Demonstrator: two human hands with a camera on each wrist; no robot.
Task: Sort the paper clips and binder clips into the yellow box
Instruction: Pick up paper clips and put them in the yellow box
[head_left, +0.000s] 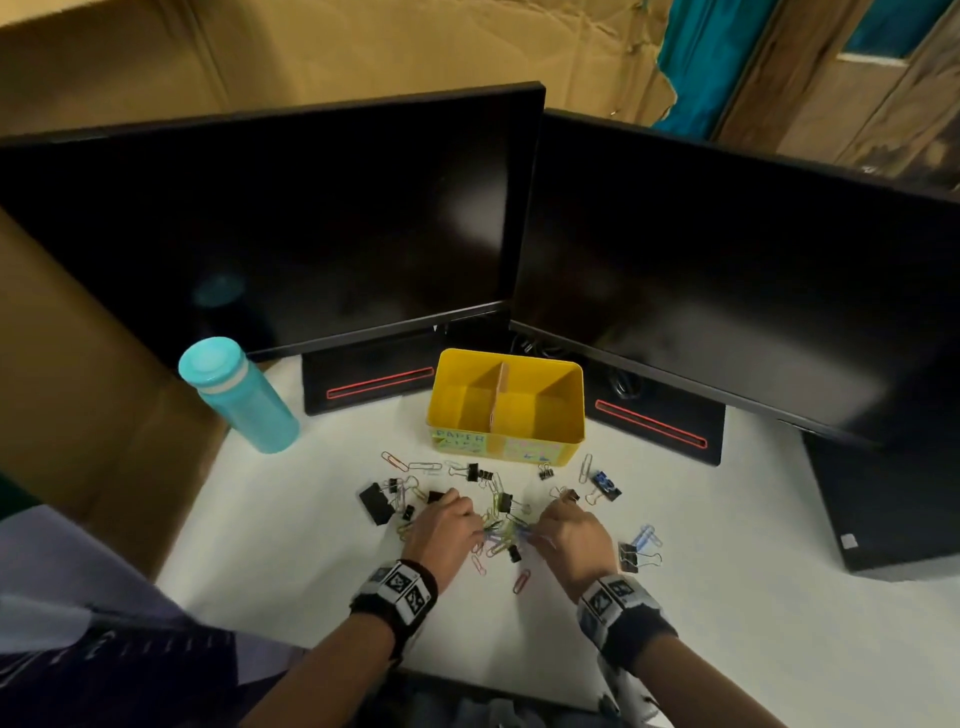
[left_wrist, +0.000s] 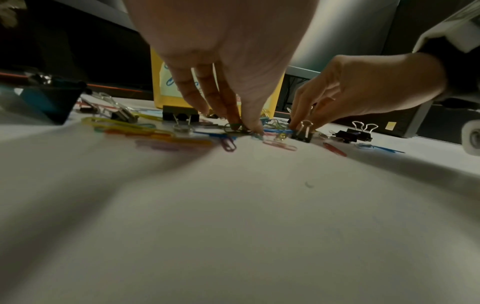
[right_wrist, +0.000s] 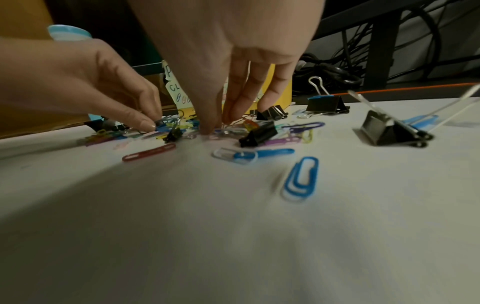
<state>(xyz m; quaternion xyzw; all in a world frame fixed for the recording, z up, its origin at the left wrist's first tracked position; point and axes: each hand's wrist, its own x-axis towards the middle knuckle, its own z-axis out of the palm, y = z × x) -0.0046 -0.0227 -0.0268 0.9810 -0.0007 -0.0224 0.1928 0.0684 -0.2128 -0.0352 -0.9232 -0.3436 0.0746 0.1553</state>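
Note:
The yellow box (head_left: 566, 441) stands behind the pile, split by a cardboard divider into two compartments, both of which look bare. Coloured paper clips (head_left: 501, 538) and black binder clips (head_left: 375, 503) lie scattered on the white table in front of it. My left hand (head_left: 480, 527) reaches down into the middle of the pile, thumb and fingertips pinching a dark paper clip (left_wrist: 233, 128). My right hand (head_left: 537, 530) comes in from the right, its fingertips (right_wrist: 207, 127) closing on pale paper clips (right_wrist: 228, 130). A small binder clip (left_wrist: 302, 132) stands just beside it.
A teal bottle (head_left: 239, 395) stands at the left. Two dark monitors (head_left: 270, 218) (head_left: 727, 270) rise behind the box. Cardboard (head_left: 78, 389) walls the left side, and a black case (head_left: 883, 509) sits at the right. More binder clips (head_left: 631, 556) (head_left: 605, 483) lie to the right.

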